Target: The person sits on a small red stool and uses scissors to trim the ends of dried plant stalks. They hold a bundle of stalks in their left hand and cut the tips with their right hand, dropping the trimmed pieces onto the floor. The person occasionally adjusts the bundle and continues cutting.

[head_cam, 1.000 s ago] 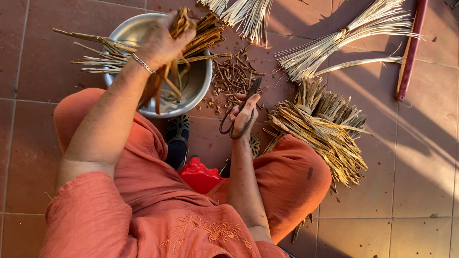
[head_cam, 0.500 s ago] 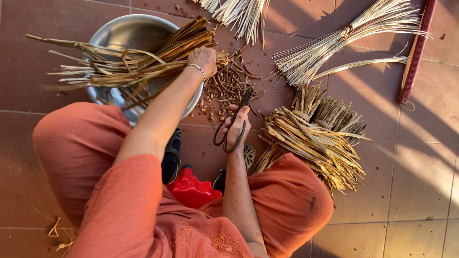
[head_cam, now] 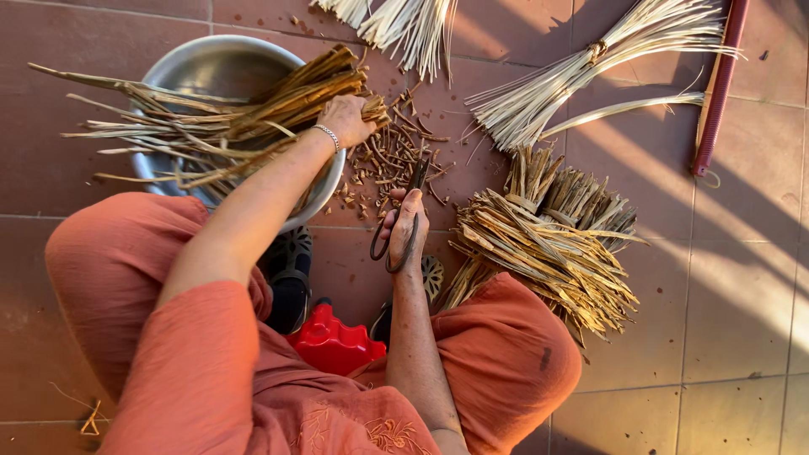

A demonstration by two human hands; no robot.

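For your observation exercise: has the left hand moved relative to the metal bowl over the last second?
Yes. The left hand, gripping the bundle of brown stalks, has shifted from over the metal bowl toward its right rim, nearer the cut scraps.

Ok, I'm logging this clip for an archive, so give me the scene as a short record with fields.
setting: tiled floor, person seated low in orange clothes
left hand: grips a bundle of brown reed strips lying across a metal bowl
right hand: holds dark scissors, blades pointing at the cut scraps
right side: pile of trimmed strips
top: pale tied bundles
far right: red hose
between knees: red plastic object
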